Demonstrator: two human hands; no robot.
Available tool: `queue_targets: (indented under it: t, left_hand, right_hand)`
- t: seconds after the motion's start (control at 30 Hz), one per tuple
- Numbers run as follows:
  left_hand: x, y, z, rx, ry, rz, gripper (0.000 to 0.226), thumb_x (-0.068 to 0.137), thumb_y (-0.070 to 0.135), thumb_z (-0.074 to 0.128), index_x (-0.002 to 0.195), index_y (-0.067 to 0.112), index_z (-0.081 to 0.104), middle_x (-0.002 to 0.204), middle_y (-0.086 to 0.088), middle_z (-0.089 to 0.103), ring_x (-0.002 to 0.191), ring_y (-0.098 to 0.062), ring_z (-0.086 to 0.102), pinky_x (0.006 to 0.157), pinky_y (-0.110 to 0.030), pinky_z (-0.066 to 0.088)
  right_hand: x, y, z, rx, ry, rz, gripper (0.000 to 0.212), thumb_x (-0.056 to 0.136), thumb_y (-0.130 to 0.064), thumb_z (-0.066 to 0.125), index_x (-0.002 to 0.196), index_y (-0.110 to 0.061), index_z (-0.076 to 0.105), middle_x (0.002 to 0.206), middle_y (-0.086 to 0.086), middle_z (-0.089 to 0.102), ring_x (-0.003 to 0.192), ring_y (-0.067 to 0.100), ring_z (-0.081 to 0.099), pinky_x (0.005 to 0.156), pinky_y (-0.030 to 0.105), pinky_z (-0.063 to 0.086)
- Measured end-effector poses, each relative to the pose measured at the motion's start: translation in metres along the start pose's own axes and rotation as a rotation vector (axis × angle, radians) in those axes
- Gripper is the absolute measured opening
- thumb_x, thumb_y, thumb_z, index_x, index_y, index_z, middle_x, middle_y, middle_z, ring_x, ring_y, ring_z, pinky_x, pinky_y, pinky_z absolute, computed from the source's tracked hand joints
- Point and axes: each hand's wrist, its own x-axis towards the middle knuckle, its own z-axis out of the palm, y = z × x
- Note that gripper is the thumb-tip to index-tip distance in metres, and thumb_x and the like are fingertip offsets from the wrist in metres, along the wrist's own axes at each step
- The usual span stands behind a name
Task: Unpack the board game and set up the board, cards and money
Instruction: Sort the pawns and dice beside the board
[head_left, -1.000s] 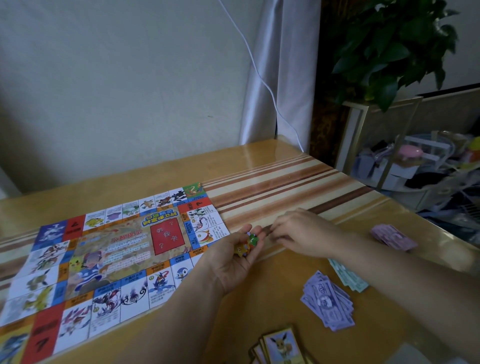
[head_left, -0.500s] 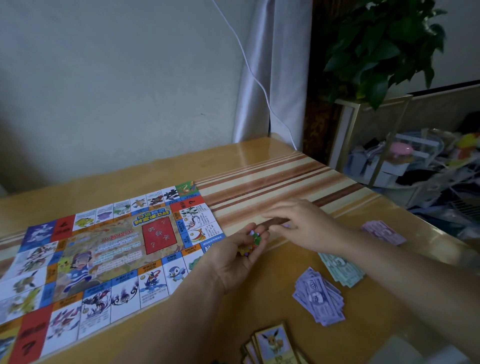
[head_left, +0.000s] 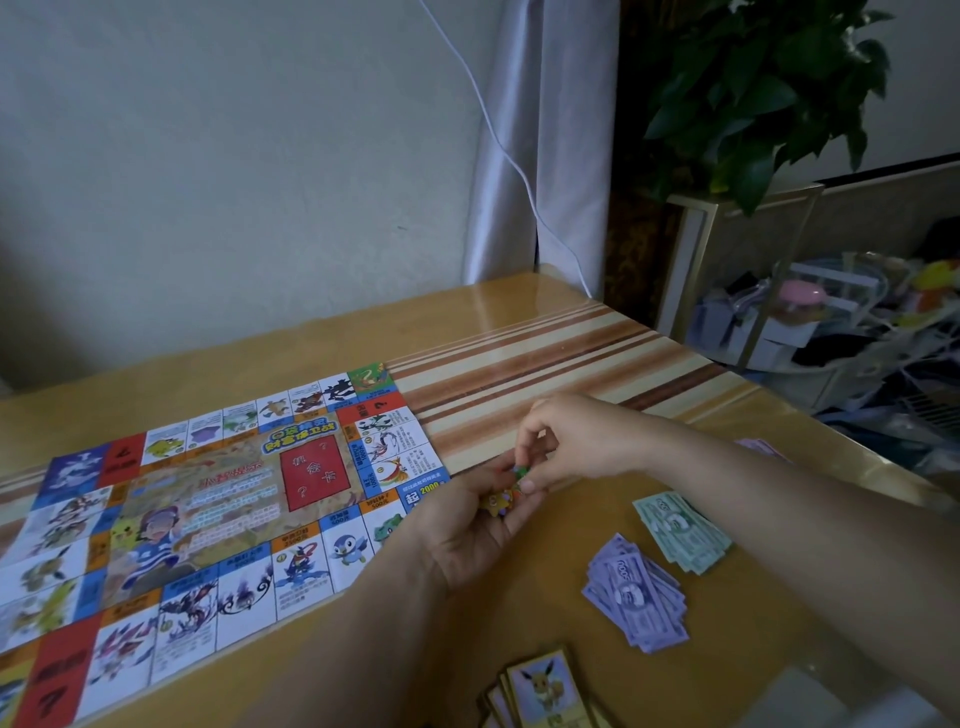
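Observation:
The colourful game board (head_left: 197, 519) lies flat on the left of the wooden table (head_left: 519, 332). My left hand (head_left: 467, 530) is palm up beside the board's right edge, cupping small coloured game pieces (head_left: 501, 503). My right hand (head_left: 576, 441) reaches over it and pinches a small green piece (head_left: 521, 472) at the left fingertips. To the right lie a purple money pile (head_left: 636, 592), a green money pile (head_left: 680, 530) and a pink pile (head_left: 761, 448) partly behind my right arm. A card stack (head_left: 545, 691) with a fox-like picture sits at the bottom edge.
A striped runner (head_left: 530, 374) crosses the table behind my hands. A white cable (head_left: 498, 140) hangs along the wall and curtain. Off the table's right side stand a potted plant (head_left: 753, 93) on a gold-framed stand (head_left: 727, 270) and a cluttered shelf.
My right hand has drawn back from the table surface to my left hand and now pinches the green piece there. The camera has shifted slightly right.

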Motion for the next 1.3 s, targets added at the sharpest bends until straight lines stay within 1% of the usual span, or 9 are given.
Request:
queue_targets:
  t: [0.17, 0.33, 0.53, 0.77, 0.9, 0.97, 1.03, 1.2, 1.3]
  left_hand:
    - [-0.001, 0.000, -0.001, -0.034, 0.029, 0.002, 0.029, 0.093, -0.008, 0.038, 0.112, -0.006, 0.059, 0.109, -0.028, 0.062, 0.093, -0.033, 0.063, 0.070, -0.039, 0.054]
    - [-0.001, 0.002, -0.005, -0.062, 0.076, 0.011, 0.025, 0.093, -0.006, 0.041, 0.109, -0.006, 0.060, 0.114, -0.027, 0.062, 0.098, -0.033, 0.062, 0.071, -0.042, 0.054]
    - [-0.004, 0.007, -0.009, -0.086, 0.103, 0.059, 0.021, 0.094, 0.001, 0.044, 0.109, -0.005, 0.058, 0.109, -0.025, 0.065, 0.095, -0.031, 0.064, 0.072, -0.044, 0.054]
    - [-0.007, 0.007, -0.009, -0.143, 0.102, 0.069, 0.029, 0.098, 0.012, 0.038, 0.106, -0.006, 0.058, 0.104, -0.027, 0.064, 0.097, -0.034, 0.063, 0.072, -0.050, 0.053]
    - [-0.004, 0.007, -0.009, -0.136, 0.100, 0.055, 0.036, 0.100, 0.022, 0.037, 0.109, -0.005, 0.058, 0.102, -0.026, 0.065, 0.098, -0.033, 0.063, 0.073, -0.048, 0.053]
    - [-0.003, 0.005, -0.007, -0.135, 0.085, 0.043, 0.039, 0.101, 0.026, 0.037, 0.111, -0.007, 0.057, 0.103, -0.026, 0.066, 0.096, -0.033, 0.063, 0.073, -0.046, 0.053]
    - [-0.001, 0.003, -0.004, -0.148, 0.052, 0.031, 0.043, 0.101, 0.027, 0.035, 0.109, -0.009, 0.056, 0.098, -0.026, 0.067, 0.088, -0.031, 0.065, 0.073, -0.042, 0.054]
    - [0.000, -0.004, 0.006, -0.113, -0.002, 0.022, 0.041, 0.101, 0.025, 0.031, 0.096, -0.007, 0.057, 0.076, -0.019, 0.068, 0.059, -0.026, 0.068, 0.062, -0.032, 0.055]
    - [-0.001, -0.006, 0.010, -0.084, -0.001, 0.033, 0.038, 0.101, 0.020, 0.032, 0.090, -0.005, 0.059, 0.074, -0.017, 0.067, 0.066, -0.025, 0.066, 0.058, -0.037, 0.057]
  right_hand:
    - [0.008, 0.006, -0.007, 0.143, -0.126, 0.163, 0.010, 0.079, -0.035, 0.073, 0.078, -0.025, 0.071, 0.081, -0.010, 0.063, 0.081, 0.006, 0.055, 0.077, 0.026, 0.042]
    - [0.015, 0.017, -0.011, 0.337, -0.108, 0.279, 0.007, 0.085, -0.028, 0.068, 0.086, -0.021, 0.069, 0.081, -0.009, 0.064, 0.081, 0.006, 0.054, 0.075, 0.023, 0.040]
    - [0.018, 0.029, -0.003, 0.179, 0.000, 0.345, 0.022, 0.083, -0.036, 0.070, 0.099, -0.021, 0.072, 0.098, -0.007, 0.066, 0.099, 0.011, 0.058, 0.093, 0.028, 0.043]
    - [0.021, 0.031, 0.019, -0.128, 0.134, 0.266, 0.025, 0.080, -0.043, 0.070, 0.102, -0.031, 0.071, 0.106, -0.010, 0.068, 0.103, 0.012, 0.059, 0.098, 0.040, 0.042]
    - [0.007, 0.016, 0.005, 0.011, 0.361, 0.103, 0.018, 0.082, -0.035, 0.070, 0.098, -0.027, 0.072, 0.104, -0.010, 0.066, 0.097, 0.001, 0.059, 0.085, 0.024, 0.044]
    - [-0.006, -0.002, -0.002, 0.045, 0.268, -0.059, 0.016, 0.082, -0.028, 0.071, 0.097, -0.024, 0.073, 0.088, -0.017, 0.060, 0.081, -0.013, 0.054, 0.071, 0.010, 0.038]
    - [-0.013, -0.017, -0.001, -0.036, 0.094, -0.153, 0.023, 0.082, -0.026, 0.072, 0.104, -0.022, 0.071, 0.082, -0.019, 0.053, 0.075, -0.012, 0.051, 0.067, 0.008, 0.038]
    - [-0.011, -0.023, 0.008, -0.166, 0.010, -0.145, 0.028, 0.079, -0.029, 0.074, 0.106, -0.023, 0.068, 0.090, -0.016, 0.053, 0.088, 0.003, 0.053, 0.080, 0.025, 0.047]
    - [-0.009, -0.021, 0.006, -0.088, -0.017, -0.119, 0.021, 0.077, -0.026, 0.076, 0.096, -0.023, 0.068, 0.091, -0.011, 0.059, 0.088, 0.006, 0.057, 0.079, 0.026, 0.049]
